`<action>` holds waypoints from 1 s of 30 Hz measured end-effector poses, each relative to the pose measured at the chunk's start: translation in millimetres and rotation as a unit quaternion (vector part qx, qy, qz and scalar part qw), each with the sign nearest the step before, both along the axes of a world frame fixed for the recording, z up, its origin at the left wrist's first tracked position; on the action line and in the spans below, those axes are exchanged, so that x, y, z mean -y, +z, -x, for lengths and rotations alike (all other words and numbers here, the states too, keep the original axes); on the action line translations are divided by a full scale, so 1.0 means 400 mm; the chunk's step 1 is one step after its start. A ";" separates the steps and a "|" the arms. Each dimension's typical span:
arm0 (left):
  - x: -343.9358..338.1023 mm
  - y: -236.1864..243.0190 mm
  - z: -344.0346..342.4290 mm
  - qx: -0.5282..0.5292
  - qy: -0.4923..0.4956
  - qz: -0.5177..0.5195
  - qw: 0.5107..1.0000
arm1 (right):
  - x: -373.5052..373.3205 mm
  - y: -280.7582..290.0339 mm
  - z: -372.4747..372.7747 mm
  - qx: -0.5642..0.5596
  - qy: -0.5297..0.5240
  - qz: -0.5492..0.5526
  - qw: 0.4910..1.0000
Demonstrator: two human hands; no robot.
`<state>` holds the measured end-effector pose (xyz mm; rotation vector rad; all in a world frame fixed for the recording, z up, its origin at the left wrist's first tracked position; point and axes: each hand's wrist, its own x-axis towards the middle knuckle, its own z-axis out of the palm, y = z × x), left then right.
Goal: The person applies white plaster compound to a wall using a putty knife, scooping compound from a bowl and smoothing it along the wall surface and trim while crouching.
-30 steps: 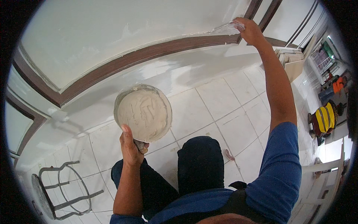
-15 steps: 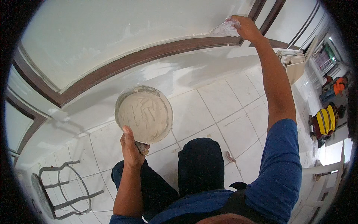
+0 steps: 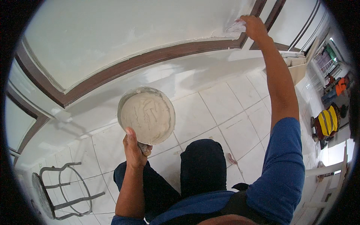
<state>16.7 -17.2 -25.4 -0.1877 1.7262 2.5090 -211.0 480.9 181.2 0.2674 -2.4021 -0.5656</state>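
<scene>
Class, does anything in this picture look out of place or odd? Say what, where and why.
A small, curled pinkish-brown scrap lies loose on the white floor tiles, right of the person's right knee. It looks odd because nothing else nearby resembles it; I cannot tell what it is.

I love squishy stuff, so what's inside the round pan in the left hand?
Inside the round pan is thick beige paste, with ridges on top. The paste covers the pan's bottom, so what's under it can't be seen.
</scene>
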 end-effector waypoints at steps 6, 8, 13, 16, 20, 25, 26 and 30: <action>-0.010 0.018 -0.003 -0.020 -0.004 0.009 1.000 | 0.066 -0.003 -0.088 -0.041 0.081 0.064 0.994; -0.011 0.018 -0.003 -0.019 -0.006 0.006 1.000 | 0.068 -0.036 -0.089 -0.002 0.103 0.101 0.990; -0.010 0.020 -0.006 -0.018 0.002 0.011 1.000 | 0.123 -0.081 -0.090 0.043 0.097 0.168 0.980; -0.008 0.021 -0.006 -0.015 -0.006 0.011 1.000 | 0.118 -0.087 -0.082 0.004 0.091 0.133 0.987; -0.015 0.022 -0.007 -0.015 0.016 0.006 1.000 | 0.067 -0.092 -0.078 -0.108 0.099 0.113 0.983; -0.015 0.010 -0.006 -0.006 0.003 0.002 1.000 | 0.026 -0.050 -0.094 -0.067 0.115 0.194 0.972; -0.011 0.004 -0.004 -0.013 -0.002 0.005 1.000 | 0.038 -0.040 -0.094 -0.027 0.161 0.207 0.965; -0.014 0.002 -0.003 -0.015 0.005 0.003 1.000 | 0.099 -0.028 -0.067 0.040 0.145 0.128 0.980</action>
